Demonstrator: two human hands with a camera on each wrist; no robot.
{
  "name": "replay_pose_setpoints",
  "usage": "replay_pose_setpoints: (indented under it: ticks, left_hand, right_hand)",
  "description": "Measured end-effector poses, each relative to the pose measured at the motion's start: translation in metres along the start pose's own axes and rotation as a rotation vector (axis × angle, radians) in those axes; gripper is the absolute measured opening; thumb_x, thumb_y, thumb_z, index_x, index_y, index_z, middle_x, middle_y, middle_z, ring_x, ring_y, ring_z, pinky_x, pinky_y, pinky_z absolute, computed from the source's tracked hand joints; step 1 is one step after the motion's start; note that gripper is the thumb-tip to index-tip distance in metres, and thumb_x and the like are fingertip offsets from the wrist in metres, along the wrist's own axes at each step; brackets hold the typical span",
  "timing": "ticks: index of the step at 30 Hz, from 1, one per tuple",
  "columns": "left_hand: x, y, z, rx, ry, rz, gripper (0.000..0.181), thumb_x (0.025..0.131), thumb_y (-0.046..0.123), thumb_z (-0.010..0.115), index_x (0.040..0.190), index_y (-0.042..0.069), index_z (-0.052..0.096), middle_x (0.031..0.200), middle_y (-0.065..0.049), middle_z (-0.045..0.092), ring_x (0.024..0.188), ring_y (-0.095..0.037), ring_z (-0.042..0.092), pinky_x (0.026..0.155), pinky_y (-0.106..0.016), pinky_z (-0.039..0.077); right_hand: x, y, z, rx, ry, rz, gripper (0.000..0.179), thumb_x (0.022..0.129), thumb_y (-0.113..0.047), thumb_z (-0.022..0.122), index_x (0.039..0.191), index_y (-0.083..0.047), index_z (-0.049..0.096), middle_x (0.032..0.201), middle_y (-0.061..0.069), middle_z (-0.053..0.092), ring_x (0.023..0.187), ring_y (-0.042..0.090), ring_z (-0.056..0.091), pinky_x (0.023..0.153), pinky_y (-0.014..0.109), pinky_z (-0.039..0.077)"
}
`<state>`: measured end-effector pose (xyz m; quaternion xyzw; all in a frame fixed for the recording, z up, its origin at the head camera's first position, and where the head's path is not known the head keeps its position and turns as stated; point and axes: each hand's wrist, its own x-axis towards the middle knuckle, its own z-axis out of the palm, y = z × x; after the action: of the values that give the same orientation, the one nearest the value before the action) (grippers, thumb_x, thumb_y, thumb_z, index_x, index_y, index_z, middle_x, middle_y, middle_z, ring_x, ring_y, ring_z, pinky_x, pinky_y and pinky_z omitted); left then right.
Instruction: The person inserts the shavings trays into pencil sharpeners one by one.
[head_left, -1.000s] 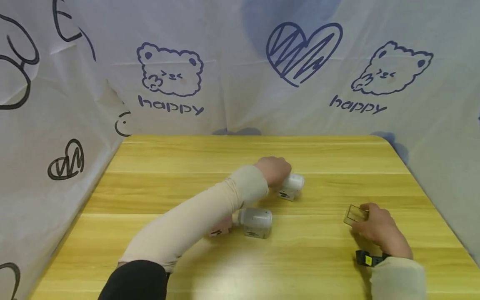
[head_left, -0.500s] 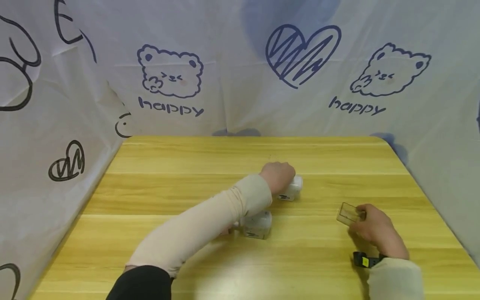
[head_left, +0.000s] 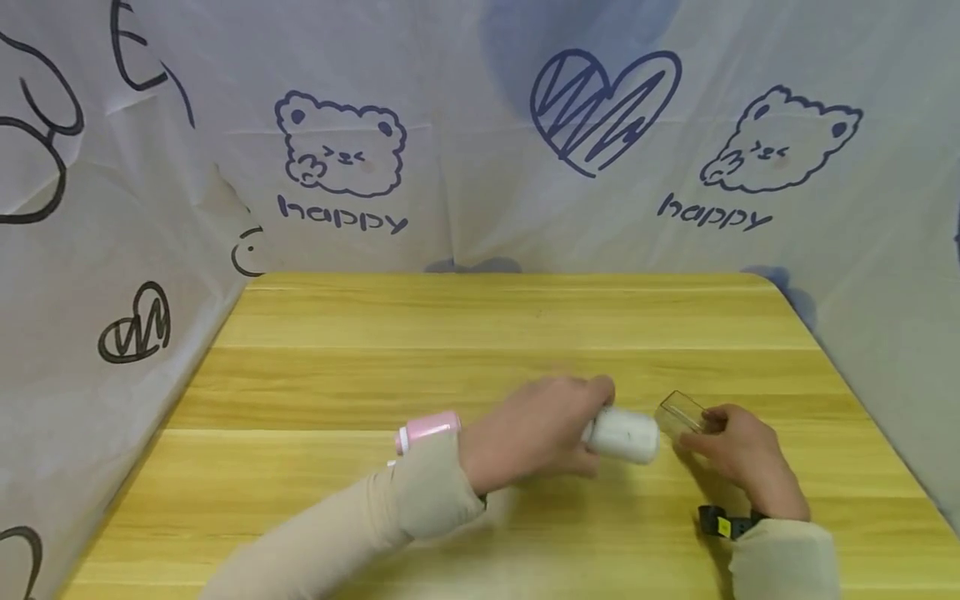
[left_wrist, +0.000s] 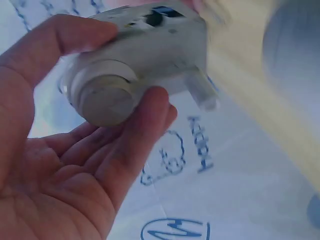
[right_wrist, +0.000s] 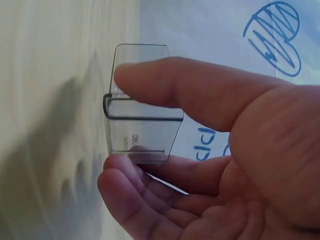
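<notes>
In the head view, my left hand [head_left: 532,429] holds a white device [head_left: 624,435] off the table. The left wrist view shows the white device [left_wrist: 160,55] gripped between the thumb and fingers, with a round end knob, a short peg and dark markings. Close to its right, my right hand [head_left: 750,454] holds a small clear plastic box [head_left: 681,414]. Seen from the right wrist, the thumb and fingers pinch the clear box [right_wrist: 142,107] on opposite sides; it has a dark-edged rim and faint lettering. A pink device [head_left: 431,429] lies left of my left hand, partly covered by the sleeve.
The wood-grain tabletop [head_left: 360,317] meets a white cloth [head_left: 465,150] with drawn bears and hearts at the back, and more cloth at the left. A black wrist strap [head_left: 727,525] sits on the right wrist. The second white device is out of sight in the head view.
My left hand has lifted the farther white device and brought it nearer and rightward, toward the clear box. The right hand has shifted slightly left and turned the box. The pink device has come into fuller view.
</notes>
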<state>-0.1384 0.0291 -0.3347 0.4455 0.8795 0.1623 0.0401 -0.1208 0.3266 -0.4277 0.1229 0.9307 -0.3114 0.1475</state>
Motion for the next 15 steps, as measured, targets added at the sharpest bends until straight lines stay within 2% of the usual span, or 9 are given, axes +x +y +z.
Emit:
replay_pose_setpoints:
  ticks: [3,7,10,15]
  left_hand:
    - [-0.029,0.008,0.013,-0.06,-0.002,0.026,0.045,0.074,0.019,0.089,0.108,0.012,0.061,0.091,0.006,0.065,0.07,-0.003,0.054,0.061,-0.014,0.044]
    - [-0.058,0.012,0.029,-0.057,-0.008,0.026,0.044,0.072,0.021,0.089,0.105,0.014,0.061,0.087,0.01,0.061,0.067,0.001,0.049,0.059,-0.013,0.041]
    - [-0.072,0.008,0.04,-0.061,-0.001,0.002,0.042,0.071,0.02,0.088,0.102,0.015,0.062,0.086,0.012,0.06,0.067,0.001,0.048,0.059,-0.014,0.041]
    - [-0.087,0.0,0.055,-0.117,0.002,-0.052,0.041,0.067,0.017,0.088,0.1,0.016,0.063,0.084,0.015,0.057,0.067,0.001,0.049,0.06,-0.014,0.041]
  right_hand:
    - [-0.003,-0.006,0.003,0.03,0.002,-0.025,0.078,0.094,-0.039,0.073,0.142,0.016,0.045,0.131,0.035,0.058,0.106,0.042,0.065,0.082,0.048,0.057]
    - [-0.003,-0.014,0.006,0.039,-0.016,-0.059,0.079,0.095,-0.043,0.073,0.143,0.014,0.046,0.13,0.033,0.06,0.108,0.041,0.064,0.081,0.045,0.058]
    - [-0.004,-0.016,0.009,0.037,-0.037,-0.08,0.081,0.094,-0.047,0.073,0.143,0.012,0.047,0.13,0.03,0.061,0.109,0.039,0.064,0.08,0.044,0.057]
    - [-0.005,-0.02,0.011,0.042,-0.058,-0.107,0.086,0.091,-0.052,0.076,0.144,0.008,0.048,0.128,0.025,0.062,0.109,0.035,0.063,0.079,0.043,0.057]
